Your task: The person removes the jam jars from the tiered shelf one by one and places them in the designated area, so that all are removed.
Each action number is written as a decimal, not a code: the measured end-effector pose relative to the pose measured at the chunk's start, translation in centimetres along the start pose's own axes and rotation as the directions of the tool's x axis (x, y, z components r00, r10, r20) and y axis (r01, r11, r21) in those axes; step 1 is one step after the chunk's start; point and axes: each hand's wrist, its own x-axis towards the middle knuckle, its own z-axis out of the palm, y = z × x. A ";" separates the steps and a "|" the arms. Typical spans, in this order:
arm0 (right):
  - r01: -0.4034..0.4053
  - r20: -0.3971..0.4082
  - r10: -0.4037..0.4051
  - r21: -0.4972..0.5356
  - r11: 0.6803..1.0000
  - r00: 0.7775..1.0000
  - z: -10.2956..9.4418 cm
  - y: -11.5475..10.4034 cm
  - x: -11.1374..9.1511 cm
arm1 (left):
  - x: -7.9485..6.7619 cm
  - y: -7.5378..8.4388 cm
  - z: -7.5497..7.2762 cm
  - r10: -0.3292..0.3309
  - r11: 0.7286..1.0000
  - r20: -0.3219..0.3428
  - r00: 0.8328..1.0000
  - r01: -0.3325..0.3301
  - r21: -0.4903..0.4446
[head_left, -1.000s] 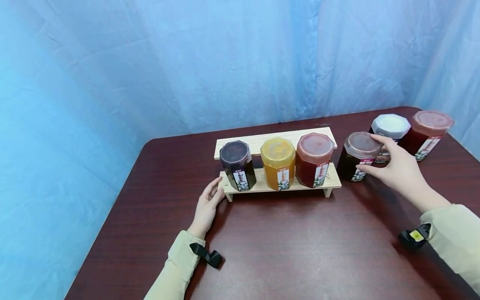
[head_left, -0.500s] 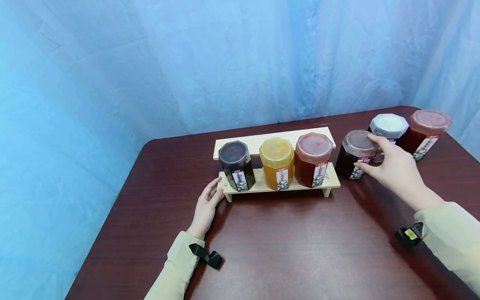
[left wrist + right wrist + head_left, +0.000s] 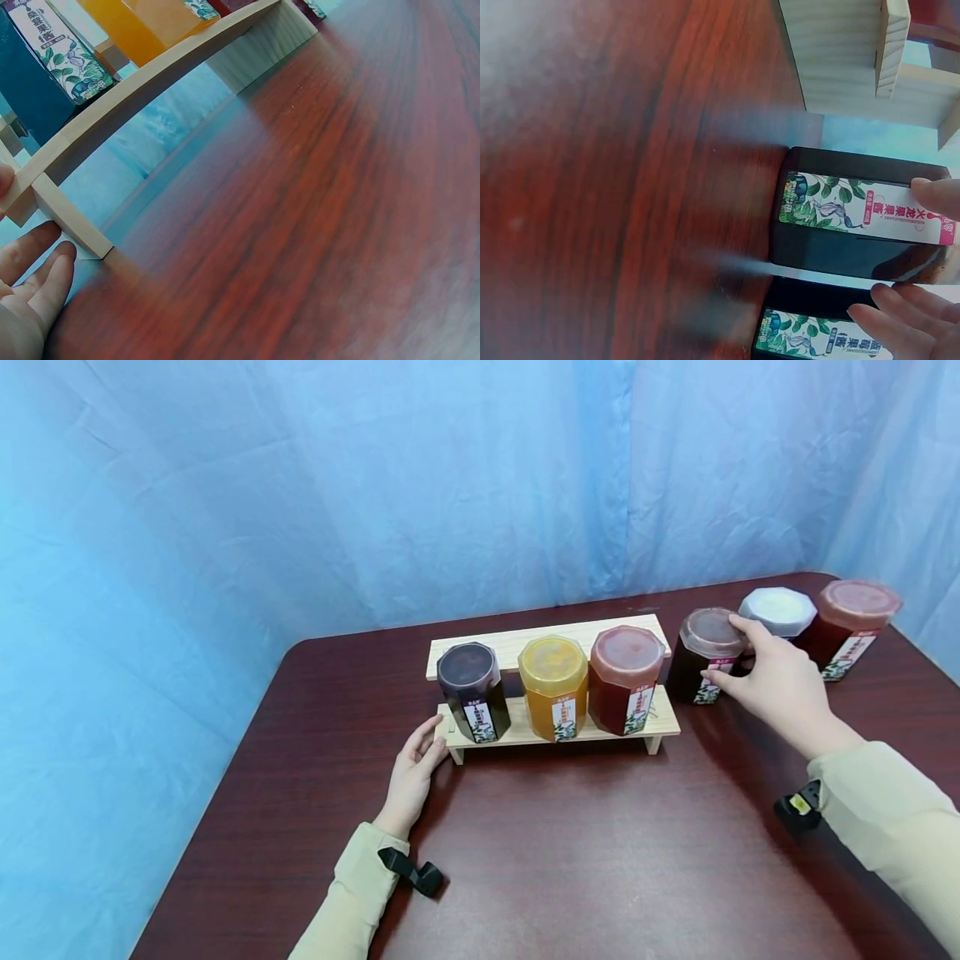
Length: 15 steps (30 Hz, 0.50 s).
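My right hand (image 3: 783, 681) grips a dark jam jar (image 3: 690, 675) with a pink-topped label. In the right wrist view its thumb (image 3: 936, 196) lies on the label and its other fingers are at the side of the jar. The jar stands upright just right of a two-tier wooden rack (image 3: 517, 737). On that rack stand a dark purple jar (image 3: 471, 681), a yellow-orange jar (image 3: 556, 685) and a red jar (image 3: 626, 681). My left hand (image 3: 408, 781) touches the rack's left end with loosely bent fingers, near the leg (image 3: 71, 214).
A white-lidded dark jar (image 3: 777, 607) and another red jar (image 3: 851, 622) stand at the back right, partly behind my right hand. The rack's upper shelf (image 3: 480, 646) lies behind its jars. Blue curtain (image 3: 450, 485) hangs behind the brown table (image 3: 570, 852).
My right hand has moved the dark jam jar leftward and back, closer to the rack and away from the white-lidded jar. My left hand stays at the rack's end.
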 end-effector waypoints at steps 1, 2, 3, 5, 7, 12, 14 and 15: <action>-0.003 0.001 0.003 -0.002 1.000 1.000 0.0 0.0 0.1 | 0.0 0.0 0.0 -0.001 1.000 0.001 1.000 0.001 0.000; -0.006 0.002 0.006 -0.004 1.000 1.000 0.1 0.0 0.2 | 0.0 0.0 0.0 -0.001 1.000 0.000 1.000 0.001 0.001; -0.009 0.002 0.009 -0.007 1.000 1.000 0.1 0.0 0.3 | 0.0 -0.1 -0.1 0.000 1.000 0.000 1.000 0.000 -0.002; -0.015 -0.003 0.015 -0.014 1.000 1.000 0.2 0.1 0.5 | 0.0 -0.1 -0.1 0.003 1.000 -0.001 1.000 -0.003 -0.002; -0.019 -0.012 0.019 -0.021 1.000 1.000 0.3 0.1 0.7 | 0.0 -0.1 -0.1 0.006 1.000 -0.001 1.000 -0.006 -0.001; -0.026 -0.029 0.025 -0.013 1.000 0.999 0.5 0.1 0.9 | 0.0 0.0 0.0 0.002 1.000 -0.011 1.000 -0.002 0.015; -0.031 -0.029 0.030 -0.007 1.000 0.999 0.5 0.1 1.0 | 0.0 0.1 0.1 -0.005 1.000 -0.016 1.000 0.006 0.024; -0.032 -0.029 0.032 -0.004 0.999 0.999 0.5 0.0 1.1 | 0.1 0.1 0.1 -0.009 1.000 -0.018 1.000 0.009 0.028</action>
